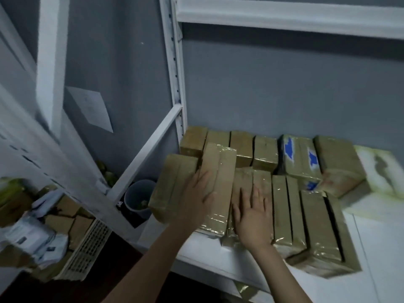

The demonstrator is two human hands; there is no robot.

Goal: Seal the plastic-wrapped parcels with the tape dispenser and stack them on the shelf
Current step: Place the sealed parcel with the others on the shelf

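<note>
Several brown, plastic-wrapped parcels lie in rows on the white shelf [205, 254]. One long parcel [220, 171] lies tilted on top of the front row at the left. My left hand [196, 195] rests flat on it and on the parcel [172, 182] beside it, fingers straight. My right hand [253, 217] presses flat on a lower parcel [251, 182] just to the right, fingers spread. A parcel with blue patches [299, 154] sits in the back row. No tape dispenser is in view.
A white upright post [177, 68] and a slanted brace [146, 156] frame the shelf's left side. A grey bucket [137, 197] stands on the floor below. Cardboard, papers and a white grille [87, 248] clutter the lower left. An upper shelf [284, 16] hangs overhead.
</note>
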